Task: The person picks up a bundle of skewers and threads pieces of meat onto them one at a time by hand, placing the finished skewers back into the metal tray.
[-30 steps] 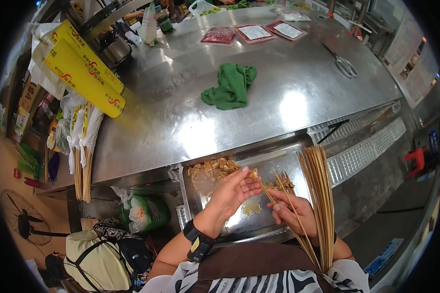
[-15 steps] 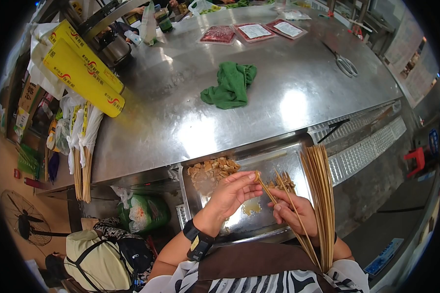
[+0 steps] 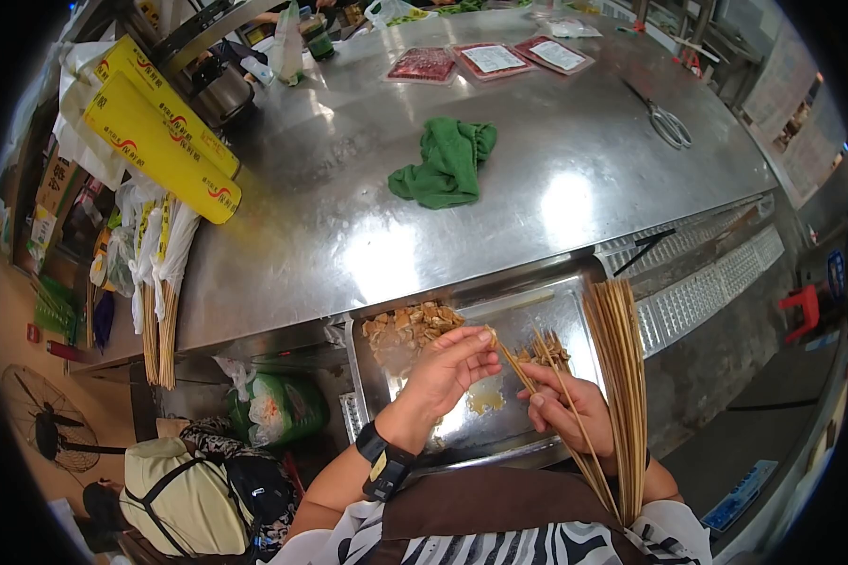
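Observation:
Over a metal tray (image 3: 462, 463), my left hand (image 3: 457, 365) pinches a small brown piece at the tip of a thin wooden skewer. My right hand (image 3: 572, 414) is closed around skewers (image 3: 579, 435) whose lower ends reach toward my apron. Brown chunks (image 3: 412, 330) lie in the tray's upper left part, beyond my left hand. Several loaded skewers (image 3: 548, 352) rest in the tray behind my right hand, partly hidden. A thick bundle of bare skewers (image 3: 620, 377) stands along the tray's right side, beside my right hand.
A green cloth (image 3: 446, 162), red meat packs (image 3: 490, 59) and scissors (image 3: 667, 124) lie on the steel table (image 3: 301, 217). Yellow rolls (image 3: 163, 141) and bagged skewers (image 3: 160, 292) are at the left. A person (image 3: 184, 494) in a light yellow top is at the lower left.
The person at the lower left has shifted slightly left. Both my hands keep almost the same position and hold.

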`<state>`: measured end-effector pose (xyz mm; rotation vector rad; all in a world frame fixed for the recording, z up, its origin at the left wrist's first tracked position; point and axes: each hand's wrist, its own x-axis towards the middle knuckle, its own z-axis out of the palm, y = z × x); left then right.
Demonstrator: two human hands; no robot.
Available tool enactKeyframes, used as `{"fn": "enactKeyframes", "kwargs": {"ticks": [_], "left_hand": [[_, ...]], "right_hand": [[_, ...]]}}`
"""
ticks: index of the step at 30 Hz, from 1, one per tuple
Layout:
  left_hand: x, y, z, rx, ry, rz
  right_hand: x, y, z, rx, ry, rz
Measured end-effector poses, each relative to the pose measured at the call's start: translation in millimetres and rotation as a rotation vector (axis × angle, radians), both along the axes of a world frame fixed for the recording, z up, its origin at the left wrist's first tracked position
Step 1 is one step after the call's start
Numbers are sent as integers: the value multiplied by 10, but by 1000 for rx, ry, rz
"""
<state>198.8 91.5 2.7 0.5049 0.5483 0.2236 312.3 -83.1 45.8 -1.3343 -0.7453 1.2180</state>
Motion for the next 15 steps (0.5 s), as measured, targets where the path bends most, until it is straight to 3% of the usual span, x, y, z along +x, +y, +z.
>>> {"fn": "enactKeyframes", "kwargs": {"ticks": [15], "left_hand": [[33,-101,103,199,55,106]], "right_hand": [[-7,17,18,-27,-23,-4]]}}
